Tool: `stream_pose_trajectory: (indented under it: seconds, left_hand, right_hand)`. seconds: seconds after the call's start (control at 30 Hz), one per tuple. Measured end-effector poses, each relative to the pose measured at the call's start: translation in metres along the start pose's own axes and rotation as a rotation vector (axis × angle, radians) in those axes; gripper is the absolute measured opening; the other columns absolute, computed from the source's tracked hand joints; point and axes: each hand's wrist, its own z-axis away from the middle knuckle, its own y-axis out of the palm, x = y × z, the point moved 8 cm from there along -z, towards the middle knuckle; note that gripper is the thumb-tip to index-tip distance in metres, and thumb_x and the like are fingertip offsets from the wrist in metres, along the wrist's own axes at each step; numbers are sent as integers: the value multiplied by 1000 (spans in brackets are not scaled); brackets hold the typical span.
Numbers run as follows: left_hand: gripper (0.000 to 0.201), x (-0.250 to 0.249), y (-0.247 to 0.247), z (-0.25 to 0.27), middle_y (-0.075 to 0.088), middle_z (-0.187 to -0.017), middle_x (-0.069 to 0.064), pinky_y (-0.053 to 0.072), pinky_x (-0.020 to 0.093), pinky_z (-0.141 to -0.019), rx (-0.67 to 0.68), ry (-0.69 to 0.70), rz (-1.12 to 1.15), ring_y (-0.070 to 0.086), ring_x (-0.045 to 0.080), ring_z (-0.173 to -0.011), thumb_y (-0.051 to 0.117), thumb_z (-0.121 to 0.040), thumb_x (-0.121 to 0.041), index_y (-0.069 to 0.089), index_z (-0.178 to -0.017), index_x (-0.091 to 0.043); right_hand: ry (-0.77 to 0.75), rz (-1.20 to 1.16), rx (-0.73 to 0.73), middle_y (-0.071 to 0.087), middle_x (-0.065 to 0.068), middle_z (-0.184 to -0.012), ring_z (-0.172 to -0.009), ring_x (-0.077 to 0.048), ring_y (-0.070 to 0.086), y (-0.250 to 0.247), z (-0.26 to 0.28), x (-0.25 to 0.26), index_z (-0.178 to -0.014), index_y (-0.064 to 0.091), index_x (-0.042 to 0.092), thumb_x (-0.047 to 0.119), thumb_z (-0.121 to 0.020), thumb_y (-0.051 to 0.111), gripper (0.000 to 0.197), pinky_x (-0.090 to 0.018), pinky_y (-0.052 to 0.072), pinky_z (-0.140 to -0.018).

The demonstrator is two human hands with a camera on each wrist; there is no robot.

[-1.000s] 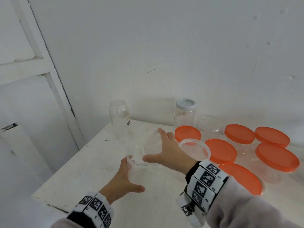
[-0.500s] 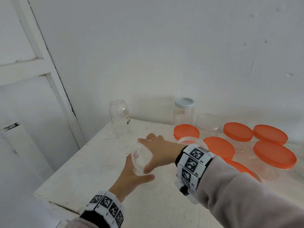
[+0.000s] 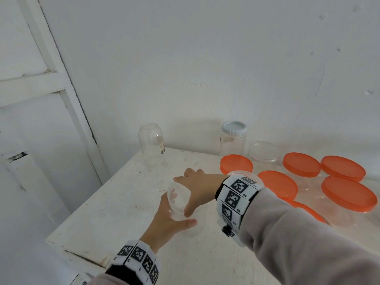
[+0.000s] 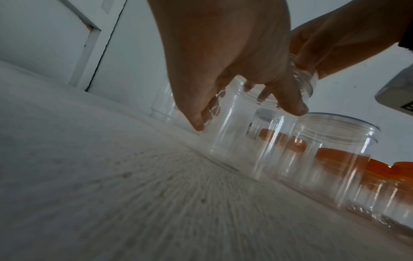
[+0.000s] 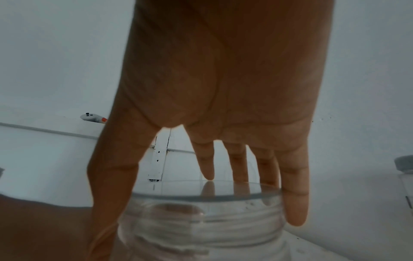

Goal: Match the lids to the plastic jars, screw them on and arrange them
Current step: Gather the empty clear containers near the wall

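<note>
Head view: both hands [image 3: 197, 192] around clear jar [image 3: 181, 208], lid [image 3: 177, 197] atop.

left hand [image 3: 164, 221] grips clear jar [image 3: 182, 210] on white worktop [image 3: 115, 206] | right hand [image 3: 198, 189] holds clear lid [image 3: 177, 197] on the jar's mouth | orange-lidded jars [image 3: 347, 194] at right | grey-lidded jar [image 3: 233, 138] and open jar [image 3: 151, 141] by the wall

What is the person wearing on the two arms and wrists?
Both hands are bare. Each wrist carries a white band of square black-and-white coded markers: left wrist band, right wrist band. A small black knob sits under the right band. Light grey-beige sleeves cover both forearms.
</note>
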Motion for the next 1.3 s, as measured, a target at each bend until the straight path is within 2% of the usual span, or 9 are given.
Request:
stream_pose_trajectory:
  seconds: [0.13,0.3,0.43,0.57,0.8,0.97,1.1,1.23,1.3]
  left_hand:
    - [112,-2,1,1,36,-135,-22,33,8,-83,1,7,2,35,-2,-124,87,-40,-51,21,-130,-48]
    - [98,-7,2,3,35,-130,-31,37,1,-76,13,30,18,35,-23,-113,86,-42,-50,28,-121,-54]
    - [104,-5,2,4,36,-133,-25,37,7,-76,2,17,19,40,-9,-117,86,-42,-51,24,-126,-51]
    - [97,-5,3,5,36,-129,-33,40,6,-74,19,26,11,38,-19,-113,87,-46,-51,26,-119,-60]
    - [104,-4,2,4,35,-139,-20,33,26,-103,4,15,13,35,3,-129,88,-44,-50,21,-123,-59]
    - [104,-8,5,4,33,-130,-39,35,3,-83,54,50,1,33,-28,-113,87,-48,-51,24,-131,-57]
    - [104,-7,5,4,30,-124,-42,30,19,-97,40,20,-12,33,-11,-118,87,-48,-49,19,-126,-59]
    - [100,-8,4,4,35,-131,-31,34,14,-91,24,28,6,37,-9,-120,87,-48,-47,24,-125,-55]
    - [95,-9,4,5,33,-128,-36,33,9,-85,26,36,16,36,-17,-115,86,-48,-47,26,-121,-56]
  right_hand:
    - [-3,9,7,33,0,-133,-122,-23,34,-1,-1,-1,-148,19,33,46,-71,77,97,-50,45,-94]
    - [-2,13,22,34,2,-133,-122,-22,37,-3,-3,-2,-148,21,34,54,-69,77,98,-49,44,-94]
    - [46,-21,2,35,0,-129,-120,-24,43,-2,-4,-6,-145,27,30,67,-66,72,98,-43,45,-88]
    - [66,-33,-28,36,-3,-130,-119,-27,43,0,-4,-6,-143,31,26,73,-66,68,98,-41,42,-85]
    - [-1,-36,39,28,3,-144,-131,-25,28,-1,-7,3,-149,12,44,54,-72,74,99,-51,39,-98]
    - [35,-8,20,35,0,-133,-124,-28,34,-1,-9,2,-145,27,39,69,-71,65,88,-47,41,-89]
    - [101,7,5,36,-3,-133,-124,-30,38,-2,-7,0,-141,33,31,76,-70,60,88,-48,40,-90]
    - [48,11,50,31,0,-138,-127,-27,34,-3,-7,5,-147,20,39,59,-72,71,93,-46,40,-90]
    - [10,-27,62,31,3,-139,-127,-25,33,-3,-8,9,-148,17,45,48,-75,73,92,-46,41,-95]
